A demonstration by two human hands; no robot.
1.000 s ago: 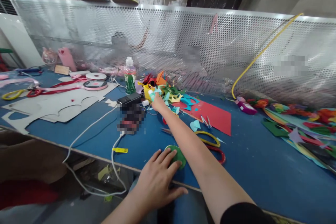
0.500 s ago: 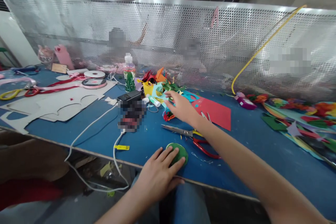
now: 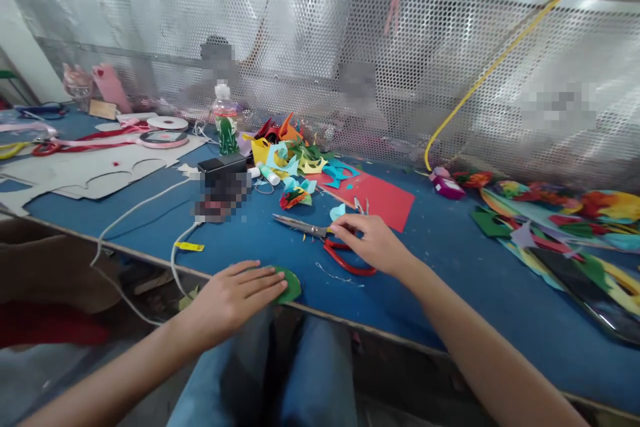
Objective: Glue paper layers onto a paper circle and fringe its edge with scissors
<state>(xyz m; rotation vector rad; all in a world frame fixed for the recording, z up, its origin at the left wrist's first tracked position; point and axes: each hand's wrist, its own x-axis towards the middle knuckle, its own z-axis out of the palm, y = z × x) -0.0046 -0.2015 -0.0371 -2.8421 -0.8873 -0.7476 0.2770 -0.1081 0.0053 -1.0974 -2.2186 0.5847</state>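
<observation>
My left hand (image 3: 235, 297) lies flat at the table's front edge, its stretched fingers resting on a round green paper piece (image 3: 289, 287). My right hand (image 3: 373, 240) hovers over a pair of scissors (image 3: 310, 229) with red handles, thumb and forefinger drawn together. Whatever is between those fingertips, if anything, cannot be made out. A small light blue paper piece (image 3: 337, 212) shows just behind the fingertips; whether they touch it is unclear. Part of the scissors' handle is hidden under this hand. Beyond it lies a red paper sheet (image 3: 393, 197).
Coloured paper scraps (image 3: 295, 157) are heaped mid-table beside a bottle (image 3: 227, 123) and a glue stick (image 3: 269, 174). Grey card (image 3: 125, 170) and ribbon rolls (image 3: 163, 139) lie left. A white cable (image 3: 130, 203) hangs over the edge. Right stand paper flowers (image 3: 580, 199) and a dark phone (image 3: 585, 290).
My right hand has drawn back from the paper scraps to the scissors, its fingers closing together. My left hand stays on the green piece. The whole view has shifted.
</observation>
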